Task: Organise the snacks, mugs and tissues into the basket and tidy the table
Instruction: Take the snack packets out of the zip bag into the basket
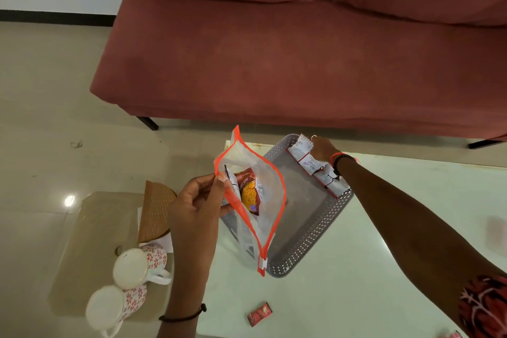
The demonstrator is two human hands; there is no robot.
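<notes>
A dusky red sofa (274, 63) fills the far side of the view. In front of it is a glossy white table (356, 269) with a grey perforated basket (310, 241) on its far left part. The left hand (197, 200) holds a clear zip pouch (255, 162) with an orange edge upright over the basket's near left corner. Its thumb and fingers pinch one side of the open mouth, and a red snack packet (248, 189) sits inside.

The right hand (323, 149) reaches to the basket's far right wall, where a strip of white sachets (315, 164) lies along the rim. Its fingers seem to be curled on the strip's far end, though the back of the hand hides them.

Two floral mugs (137, 263) lie left of the left forearm, beside a brown perforated piece (155, 211). A small red sachet (259, 313) lies on the table near the person.
</notes>
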